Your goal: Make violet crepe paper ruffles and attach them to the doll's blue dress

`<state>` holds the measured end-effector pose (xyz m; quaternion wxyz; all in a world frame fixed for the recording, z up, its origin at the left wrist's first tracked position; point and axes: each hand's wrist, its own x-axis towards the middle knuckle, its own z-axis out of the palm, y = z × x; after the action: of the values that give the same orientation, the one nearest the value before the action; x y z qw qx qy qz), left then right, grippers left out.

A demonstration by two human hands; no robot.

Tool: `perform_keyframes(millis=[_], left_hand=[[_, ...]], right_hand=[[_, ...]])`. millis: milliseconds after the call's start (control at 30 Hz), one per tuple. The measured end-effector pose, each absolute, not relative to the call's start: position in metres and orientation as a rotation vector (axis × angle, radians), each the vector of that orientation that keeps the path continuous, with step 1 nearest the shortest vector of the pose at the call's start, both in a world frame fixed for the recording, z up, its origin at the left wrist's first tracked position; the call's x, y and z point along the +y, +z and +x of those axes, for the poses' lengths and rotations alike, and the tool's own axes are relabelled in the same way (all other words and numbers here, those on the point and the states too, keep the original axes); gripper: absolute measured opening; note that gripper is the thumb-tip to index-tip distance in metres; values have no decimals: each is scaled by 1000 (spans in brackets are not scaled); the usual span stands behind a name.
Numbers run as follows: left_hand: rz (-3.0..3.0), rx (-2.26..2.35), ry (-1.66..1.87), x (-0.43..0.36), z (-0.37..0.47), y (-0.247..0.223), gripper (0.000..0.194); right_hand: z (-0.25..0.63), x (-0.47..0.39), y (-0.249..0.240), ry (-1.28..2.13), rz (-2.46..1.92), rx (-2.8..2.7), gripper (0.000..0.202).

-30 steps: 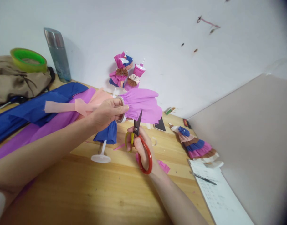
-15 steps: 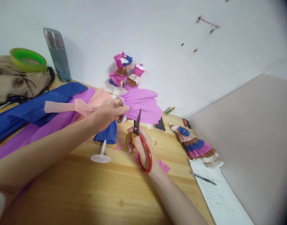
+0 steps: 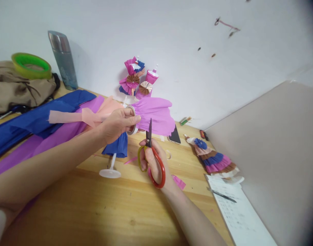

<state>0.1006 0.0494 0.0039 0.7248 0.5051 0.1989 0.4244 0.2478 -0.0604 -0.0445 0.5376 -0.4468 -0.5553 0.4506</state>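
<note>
My left hand pinches the gathered end of a sheet of purple crepe paper, which fans out to the right. A roll of tape hangs at the same fingers. Below the paper, my right hand is closed round scissors with one red and one yellow handle loop. Their dark blades point up and overlap the paper's lower part in view; whether they touch it I cannot tell. Under my left hand, a doll-like figure with a blue paper skirt stands on a white base, its upper part hidden.
Blue crepe paper and more sheets lie at left, near a bottle and a green tape roll on a brown bag. Paper-dressed figures stand at the wall. A phone, a layered-skirt doll and a notepad lie right.
The scissors' blades have turned slightly left and look closer together. The purple paper's outer edge has shifted slightly. My left hand stays in place.
</note>
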Motion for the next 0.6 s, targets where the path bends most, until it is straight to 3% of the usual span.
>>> perform_keyframes(millis=[600], left_hand=[[1138,452,934,49,100,5,35]], right_hand=[[244,-61,-42,1043,-1179,-1254,46]])
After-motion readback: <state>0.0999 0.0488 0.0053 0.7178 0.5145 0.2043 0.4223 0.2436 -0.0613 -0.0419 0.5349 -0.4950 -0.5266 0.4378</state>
